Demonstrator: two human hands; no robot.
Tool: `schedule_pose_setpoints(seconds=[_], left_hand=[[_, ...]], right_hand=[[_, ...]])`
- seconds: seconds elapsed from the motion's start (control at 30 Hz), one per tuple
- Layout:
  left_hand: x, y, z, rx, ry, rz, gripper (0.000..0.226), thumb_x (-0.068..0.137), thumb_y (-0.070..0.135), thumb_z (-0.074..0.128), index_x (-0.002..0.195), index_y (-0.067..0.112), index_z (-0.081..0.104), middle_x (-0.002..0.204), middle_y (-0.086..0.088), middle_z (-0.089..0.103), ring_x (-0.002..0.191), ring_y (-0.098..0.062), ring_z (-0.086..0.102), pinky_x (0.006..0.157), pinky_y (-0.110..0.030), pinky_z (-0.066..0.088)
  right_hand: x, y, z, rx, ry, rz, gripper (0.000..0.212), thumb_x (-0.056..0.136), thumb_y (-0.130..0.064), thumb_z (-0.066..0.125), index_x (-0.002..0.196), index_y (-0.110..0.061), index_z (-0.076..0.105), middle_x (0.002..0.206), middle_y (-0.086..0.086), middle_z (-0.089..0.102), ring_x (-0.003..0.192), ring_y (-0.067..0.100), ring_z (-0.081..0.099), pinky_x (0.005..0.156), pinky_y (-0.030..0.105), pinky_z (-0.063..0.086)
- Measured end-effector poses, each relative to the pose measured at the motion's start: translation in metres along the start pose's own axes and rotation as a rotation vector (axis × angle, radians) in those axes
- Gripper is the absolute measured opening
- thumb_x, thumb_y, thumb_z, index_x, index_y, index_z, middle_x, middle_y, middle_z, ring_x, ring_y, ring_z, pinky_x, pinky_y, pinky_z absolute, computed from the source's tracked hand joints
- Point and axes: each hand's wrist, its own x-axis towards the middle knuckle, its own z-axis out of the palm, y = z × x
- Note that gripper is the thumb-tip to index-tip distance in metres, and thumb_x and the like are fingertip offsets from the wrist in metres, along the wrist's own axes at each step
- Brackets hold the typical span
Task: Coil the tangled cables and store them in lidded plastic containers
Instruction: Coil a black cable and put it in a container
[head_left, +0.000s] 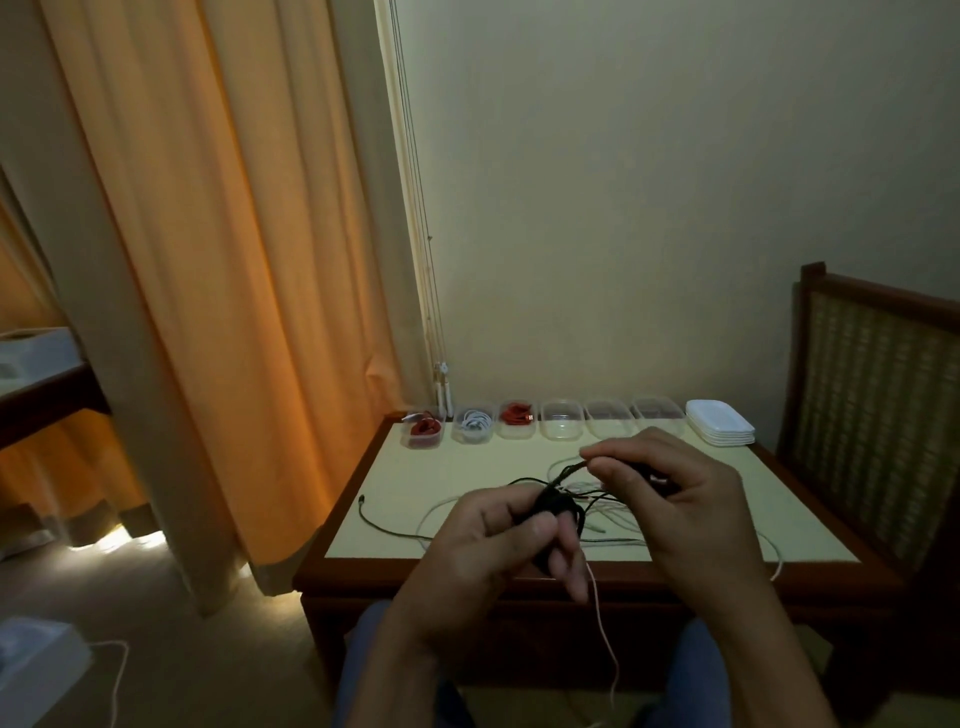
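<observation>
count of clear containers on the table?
6, in a row along the table's far edge. Left to right: red-cable container, white-cable container, second red-cable container, then three empty containers. None appear hidden.

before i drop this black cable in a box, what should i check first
1. Black cable coil gripped in the left hand: ok.
2. Coil finished: not ok. A loose black strand runs out to the right hand, which pinches it.
3. Black cable free of the thin white cables on the cream-topped wooden table: cannot tell, they cross under the hands.
4. Empty clear plastic container available: ok, three in the back row look empty.
5. Stack of white lids: ok, at the row's right end.
6. Hanging white cable: not ok, it dangles over the near edge.
</observation>
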Motion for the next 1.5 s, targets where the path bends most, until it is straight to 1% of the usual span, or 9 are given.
schedule_pose_setpoints(seconds=[0.13, 0.27, 0.4, 0.57, 0.73, 0.9, 1.07, 1.23, 1.5], left_hand=[[0.003, -0.001, 0.004, -0.348, 0.208, 0.134, 0.022, 0.099, 0.032, 0.06, 0.091, 0.012, 0.066, 0.074, -0.003, 0.052, 0.07, -0.018, 0.057, 0.073, -0.031, 0.052], [0.009, 0.001, 0.002, -0.546, 0.437, 0.148, 0.023, 0.095, 0.03, 0.056, 0.096, 0.007, 0.06, 0.075, -0.006, 0.05, 0.07, -0.018, 0.055, 0.072, -0.03, 0.053], [0.008, -0.001, 0.006, -0.453, 0.501, 0.048, 0.034, 0.102, 0.039, 0.052, 0.089, 0.008, 0.055, 0.069, -0.004, 0.043, 0.061, -0.015, 0.047, 0.063, -0.027, 0.046], [0.005, 0.004, 0.015, -0.396, 0.483, -0.019, 0.036, 0.1, 0.038, 0.044, 0.078, 0.011, 0.053, 0.063, -0.002, 0.038, 0.054, -0.012, 0.04, 0.054, -0.024, 0.042], [0.008, 0.01, 0.018, -0.204, 0.548, -0.076, 0.042, 0.098, 0.039, 0.045, 0.064, 0.016, 0.056, 0.057, -0.002, 0.039, 0.048, -0.013, 0.038, 0.051, -0.024, 0.036], [0.022, 0.006, 0.024, -0.043, 0.618, -0.057, 0.046, 0.1, 0.041, 0.043, 0.064, 0.014, 0.053, 0.054, -0.001, 0.042, 0.046, -0.013, 0.038, 0.048, -0.022, 0.035], [0.036, -0.004, 0.042, 0.105, 0.677, 0.042, 0.048, 0.108, 0.037, 0.032, 0.074, 0.01, 0.051, 0.057, 0.001, 0.047, 0.051, -0.011, 0.044, 0.051, -0.02, 0.04], [0.041, -0.004, 0.053, 0.204, 0.606, 0.079, 0.046, 0.105, 0.04, 0.032, 0.082, 0.009, 0.056, 0.064, 0.003, 0.054, 0.061, -0.007, 0.051, 0.06, -0.018, 0.046], [0.039, -0.001, 0.057, 0.322, 0.55, 0.111, 0.045, 0.101, 0.045, 0.031, 0.085, 0.011, 0.056, 0.072, 0.004, 0.058, 0.072, -0.007, 0.056, 0.072, -0.019, 0.049]], right_hand=[[-0.004, 0.001, 0.007, 0.065, -0.203, 0.157, 0.017, 0.088, -0.024, 0.068, 0.099, -0.03, 0.079, 0.082, 0.0, 0.073, 0.078, 0.014, 0.068, 0.067, 0.023, 0.051], [-0.008, -0.004, 0.016, 0.025, -0.319, 0.197, 0.022, 0.095, -0.019, 0.066, 0.105, -0.036, 0.076, 0.076, -0.008, 0.071, 0.071, 0.007, 0.065, 0.068, 0.016, 0.049], [-0.007, -0.013, 0.022, 0.131, -0.232, 0.316, 0.019, 0.097, -0.027, 0.061, 0.106, -0.025, 0.077, 0.065, -0.014, 0.064, 0.056, -0.003, 0.054, 0.057, 0.011, 0.042], [-0.009, -0.013, 0.022, -0.03, -0.314, 0.333, 0.017, 0.096, -0.032, 0.063, 0.086, -0.029, 0.076, 0.069, -0.008, 0.067, 0.061, -0.002, 0.056, 0.061, 0.017, 0.045], [-0.012, -0.012, 0.021, -0.177, -0.29, 0.238, 0.01, 0.095, -0.032, 0.068, 0.088, -0.033, 0.075, 0.081, -0.011, 0.072, 0.076, 0.007, 0.067, 0.07, 0.033, 0.054], [-0.012, -0.012, 0.018, -0.061, -0.27, 0.267, 0.018, 0.096, -0.02, 0.066, 0.088, -0.031, 0.078, 0.084, -0.01, 0.076, 0.084, 0.007, 0.07, 0.078, 0.028, 0.054], [-0.012, -0.018, 0.013, 0.092, -0.146, 0.261, 0.025, 0.096, -0.005, 0.063, 0.086, -0.021, 0.08, 0.074, -0.004, 0.076, 0.069, -0.001, 0.068, 0.068, 0.01, 0.047], [-0.007, -0.012, 0.0, 0.041, -0.078, 0.207, 0.031, 0.094, -0.005, 0.066, 0.089, -0.033, 0.079, 0.084, -0.007, 0.078, 0.086, 0.006, 0.072, 0.078, 0.014, 0.051], [-0.004, -0.011, -0.004, -0.017, -0.052, 0.129, 0.039, 0.092, -0.003, 0.069, 0.089, -0.042, 0.074, 0.087, -0.017, 0.076, 0.087, -0.002, 0.07, 0.077, 0.009, 0.048]])
